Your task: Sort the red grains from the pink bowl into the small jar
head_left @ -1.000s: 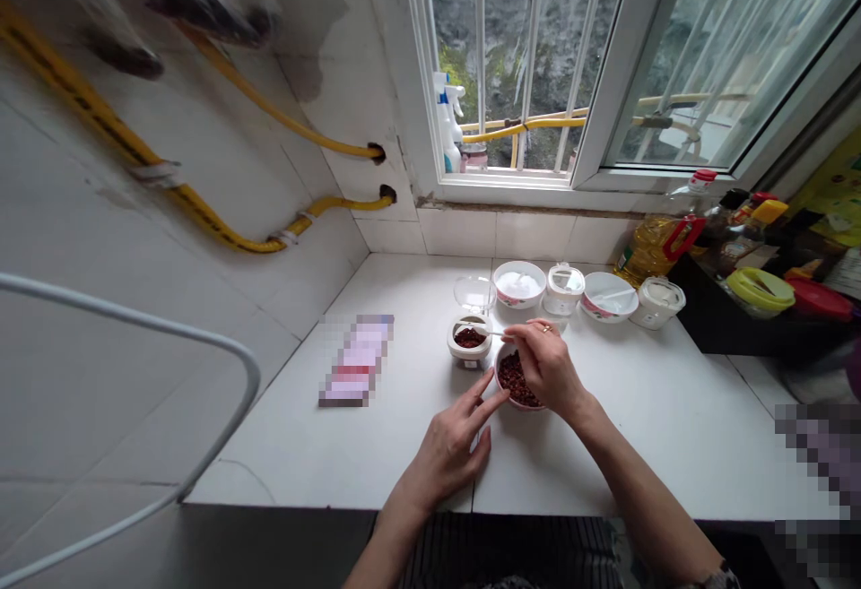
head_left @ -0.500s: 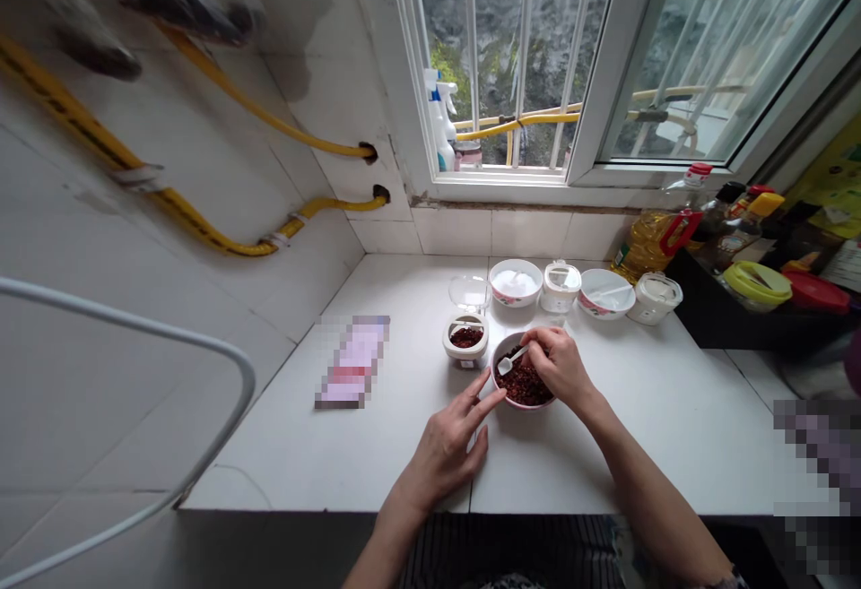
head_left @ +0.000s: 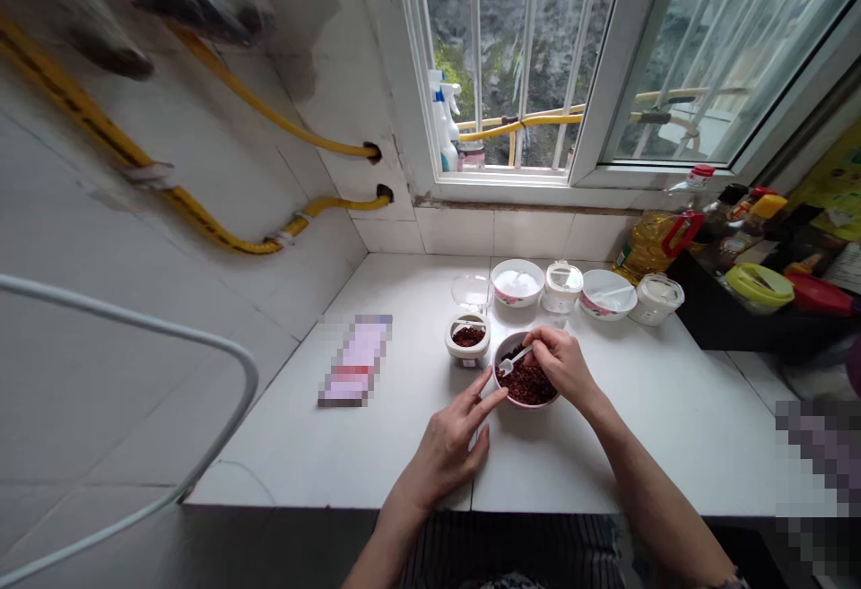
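Observation:
My right hand [head_left: 555, 363] pinches the handle of a small white spoon [head_left: 509, 363] over a bowl [head_left: 526, 405]. The spoon's head dips toward the dark red dried spice [head_left: 528, 383] that fills the bowl, near its left side. The spice looks like Sichuan peppercorns, though its kind is hard to be sure of. With fingers stretched out, my left hand [head_left: 452, 446] touches the bowl's left rim and holds nothing. Just behind and left stands a seasoning jar [head_left: 466, 354], its clear lid [head_left: 472, 291] flipped up, with similar dark red pieces inside.
Behind are a bowl of white grains [head_left: 517, 291], a lidded jar [head_left: 563, 286], a bowl with a white spoon [head_left: 608, 304] and another jar [head_left: 659, 300]. An oil bottle [head_left: 649, 244] and several condiment bottles stand right. A blurred pink packet [head_left: 356, 360] lies left.
The spoon's head has shifted slightly in the spice at the bowl's left side. My left hand stays at the rim. The whole view has moved slightly.

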Demonstrator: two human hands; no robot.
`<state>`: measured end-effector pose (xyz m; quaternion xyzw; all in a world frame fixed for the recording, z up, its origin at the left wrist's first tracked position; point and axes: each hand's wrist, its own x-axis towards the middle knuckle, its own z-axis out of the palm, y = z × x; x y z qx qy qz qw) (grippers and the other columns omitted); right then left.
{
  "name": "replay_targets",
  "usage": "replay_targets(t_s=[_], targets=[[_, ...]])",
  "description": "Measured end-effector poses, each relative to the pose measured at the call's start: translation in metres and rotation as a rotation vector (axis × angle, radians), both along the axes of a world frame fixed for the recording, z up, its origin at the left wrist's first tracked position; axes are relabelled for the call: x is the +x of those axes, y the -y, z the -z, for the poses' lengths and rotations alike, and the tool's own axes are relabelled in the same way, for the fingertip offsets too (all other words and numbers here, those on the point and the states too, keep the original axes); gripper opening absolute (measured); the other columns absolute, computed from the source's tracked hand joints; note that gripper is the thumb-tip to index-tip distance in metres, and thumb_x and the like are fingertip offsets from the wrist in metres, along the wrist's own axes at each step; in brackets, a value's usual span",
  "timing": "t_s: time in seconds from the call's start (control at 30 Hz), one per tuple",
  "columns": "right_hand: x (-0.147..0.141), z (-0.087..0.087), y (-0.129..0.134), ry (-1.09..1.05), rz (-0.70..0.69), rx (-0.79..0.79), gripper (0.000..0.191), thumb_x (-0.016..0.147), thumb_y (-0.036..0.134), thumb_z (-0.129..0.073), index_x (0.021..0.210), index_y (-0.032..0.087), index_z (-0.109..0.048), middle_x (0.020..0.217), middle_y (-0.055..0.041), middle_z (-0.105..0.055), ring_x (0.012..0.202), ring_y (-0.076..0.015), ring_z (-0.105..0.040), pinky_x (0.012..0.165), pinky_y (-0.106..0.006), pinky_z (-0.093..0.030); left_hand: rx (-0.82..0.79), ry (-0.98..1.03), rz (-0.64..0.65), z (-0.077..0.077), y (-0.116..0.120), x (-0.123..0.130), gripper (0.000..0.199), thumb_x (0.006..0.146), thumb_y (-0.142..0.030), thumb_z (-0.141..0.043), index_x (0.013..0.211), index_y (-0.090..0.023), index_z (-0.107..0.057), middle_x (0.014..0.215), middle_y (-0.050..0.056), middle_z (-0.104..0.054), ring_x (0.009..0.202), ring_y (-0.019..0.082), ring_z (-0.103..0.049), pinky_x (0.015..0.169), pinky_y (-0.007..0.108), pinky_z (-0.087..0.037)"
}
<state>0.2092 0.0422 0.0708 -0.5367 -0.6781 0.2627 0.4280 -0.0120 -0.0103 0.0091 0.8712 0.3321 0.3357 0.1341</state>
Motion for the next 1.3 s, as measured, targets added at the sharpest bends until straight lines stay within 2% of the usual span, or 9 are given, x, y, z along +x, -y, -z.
replay_targets(t_s=[0.13, 0.33, 0.5, 0.6, 0.9, 1.0, 1.1, 1.2, 1.3], targets=[[0.003, -0.002, 0.0, -0.121, 0.019, -0.067, 0.019, 0.081, 0.015, -0.046, 0.074, 0.022, -0.063, 0.056, 0.002, -0.068, 0.055, -0.0168, -0.064, 0.065, -0.028, -0.05, 0.005, 0.0, -0.005, 0.001, 0.0, 0.0, 0.067, 0.087, -0.005, -0.045, 0.151, -0.027, -0.038, 0.158, 0.011, -0.037, 0.135, 0.024, -0.052, 0.103, 0.036, -0.054], [0.004, -0.002, -0.001, -0.004, 0.062, 0.016, 0.017, 0.078, 0.017, -0.048, 0.069, 0.023, -0.061, 0.053, 0.0016, -0.066, 0.058, -0.0184, -0.063, 0.078, -0.034, -0.05, 0.002, -0.005, 0.001, -0.001, 0.0, 0.0, 0.069, 0.088, -0.005, -0.045, 0.152, -0.028, -0.037, 0.158, 0.01, -0.038, 0.134, 0.023, -0.054, 0.102, 0.035, -0.054], [0.005, -0.001, -0.002, -0.198, 0.033, -0.145, 0.015, 0.077, 0.023, -0.048, 0.074, 0.022, -0.063, 0.055, 0.0008, -0.067, 0.054, -0.0176, -0.063, 0.063, -0.03, -0.05, 0.005, 0.001, -0.002, -0.001, 0.0, 0.0, 0.068, 0.088, -0.005, -0.045, 0.152, -0.027, -0.037, 0.158, 0.01, -0.038, 0.134, 0.023, -0.054, 0.102, 0.035, -0.054], [0.006, 0.0, -0.003, -0.289, 0.029, -0.212, 0.015, 0.075, 0.028, -0.05, 0.074, 0.021, -0.063, 0.055, 0.0007, -0.066, 0.054, -0.0174, -0.063, 0.06, -0.029, -0.05, -0.005, 0.0, 0.003, -0.001, 0.0, 0.0, 0.069, 0.087, -0.004, -0.046, 0.151, -0.028, -0.037, 0.158, 0.01, -0.037, 0.135, 0.023, -0.053, 0.102, 0.035, -0.054], [0.005, -0.004, -0.005, -0.378, 0.026, -0.227, 0.017, 0.073, 0.033, -0.053, 0.073, 0.02, -0.064, 0.053, 0.0008, -0.066, 0.052, -0.0158, -0.06, 0.058, -0.028, -0.049, -0.008, 0.005, 0.002, 0.0, 0.0, 0.0, 0.07, 0.086, -0.004, -0.046, 0.152, -0.027, -0.037, 0.158, 0.011, -0.038, 0.136, 0.024, -0.052, 0.103, 0.036, -0.053], [0.001, -0.012, -0.004, -0.381, 0.046, -0.169, 0.017, 0.077, 0.033, -0.052, 0.077, 0.021, -0.063, 0.055, 0.0006, -0.067, 0.055, -0.017, -0.063, 0.061, -0.029, -0.051, -0.009, 0.001, 0.006, 0.0, 0.0, 0.0, 0.07, 0.087, -0.004, -0.046, 0.152, -0.027, -0.037, 0.158, 0.011, -0.037, 0.136, 0.024, -0.052, 0.103, 0.036, -0.053], [-0.011, -0.02, -0.001, -0.306, 0.057, -0.02, 0.017, 0.086, 0.031, -0.049, 0.085, 0.021, -0.063, 0.066, -0.0021, -0.072, 0.064, -0.0195, -0.068, 0.066, -0.032, -0.053, -0.008, -0.002, 0.001, 0.0, 0.0, 0.0, 0.07, 0.087, -0.005, -0.046, 0.152, -0.028, -0.036, 0.159, 0.011, -0.036, 0.134, 0.024, -0.053, 0.103, 0.036, -0.054], [-0.026, -0.022, 0.002, -0.073, 0.022, 0.236, 0.018, 0.093, 0.022, -0.046, 0.093, 0.022, -0.064, 0.079, -0.0041, -0.076, 0.077, -0.0208, -0.071, 0.086, -0.038, -0.051, -0.01, -0.008, -0.003, 0.0, 0.0, 0.0, 0.071, 0.087, -0.004, -0.046, 0.153, -0.028, -0.035, 0.159, 0.011, -0.036, 0.133, 0.024, -0.054, 0.102, 0.036, -0.054], [-0.036, -0.019, 0.003, 0.168, -0.101, 0.429, 0.023, 0.093, 0.011, -0.044, 0.097, 0.022, -0.063, 0.085, -0.0036, -0.078, 0.078, -0.0199, -0.07, 0.099, -0.043, -0.043, -0.013, -0.015, -0.003, 0.001, -0.001, 0.0, 0.072, 0.086, -0.005, -0.046, 0.153, -0.028, -0.035, 0.159, 0.011, -0.037, 0.131, 0.025, -0.056, 0.101, 0.037, -0.055]])
